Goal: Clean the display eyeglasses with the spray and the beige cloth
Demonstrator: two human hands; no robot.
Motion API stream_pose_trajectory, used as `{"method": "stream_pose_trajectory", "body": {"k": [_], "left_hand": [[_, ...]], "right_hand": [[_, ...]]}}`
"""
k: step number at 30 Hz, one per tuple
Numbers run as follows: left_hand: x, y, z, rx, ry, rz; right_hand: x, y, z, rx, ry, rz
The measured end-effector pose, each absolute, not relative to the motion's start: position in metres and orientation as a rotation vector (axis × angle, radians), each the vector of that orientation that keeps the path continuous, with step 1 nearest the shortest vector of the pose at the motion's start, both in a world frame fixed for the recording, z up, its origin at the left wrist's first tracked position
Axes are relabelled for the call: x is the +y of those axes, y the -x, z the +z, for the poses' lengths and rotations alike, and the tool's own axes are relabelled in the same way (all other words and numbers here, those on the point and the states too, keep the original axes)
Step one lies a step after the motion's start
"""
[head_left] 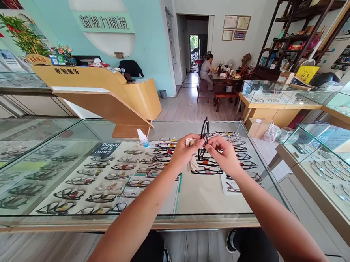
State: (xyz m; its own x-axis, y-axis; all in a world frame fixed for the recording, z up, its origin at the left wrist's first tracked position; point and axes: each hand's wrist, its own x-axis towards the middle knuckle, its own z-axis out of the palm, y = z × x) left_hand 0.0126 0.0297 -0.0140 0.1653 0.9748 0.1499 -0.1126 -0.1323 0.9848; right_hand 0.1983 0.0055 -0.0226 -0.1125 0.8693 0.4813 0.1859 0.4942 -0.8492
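A pair of dark-framed eyeglasses [205, 133] is held upright, edge toward me, above the glass display case [200, 203]. My left hand [186, 148] is closed on the glasses and also has a pale cleaning cloth [193, 163] bunched in it, hanging below the fingers. My right hand [222, 153] pinches the frame from the other side, near its lower part. A small white spray bottle [143, 138] with a blue label stands on the glass left of my hands. Several rows of eyeglasses [101, 198] lie inside the case under the glass.
A wooden counter [135, 97] stands beyond the case on the left. More glass cases [324, 164] run along the right side. A seated person [207, 71] is at a dark table [225, 78] at the back. A cardboard box [256, 128] and plastic bags [271, 132] sit on the floor.
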Motion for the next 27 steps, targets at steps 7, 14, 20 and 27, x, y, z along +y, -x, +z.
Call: {"method": "stream_pose_trajectory", "body": {"k": [7,14,20,27], "left_hand": [[0.030,-0.012,-0.014,0.909,-1.451,1.239],[0.033,-0.007,-0.016,0.865,-1.528,1.158],[0.039,-0.006,-0.020,0.860,-1.579,1.210],[0.041,-0.004,-0.021,0.939,-1.659,1.226]], "right_hand": [[0.008,-0.198,-0.025,-1.617,0.915,0.721],[0.008,-0.201,-0.019,-1.572,0.937,0.693],[0.009,-0.204,-0.017,-1.559,0.921,0.707],[0.010,-0.214,-0.018,-1.534,1.138,0.544]]}}
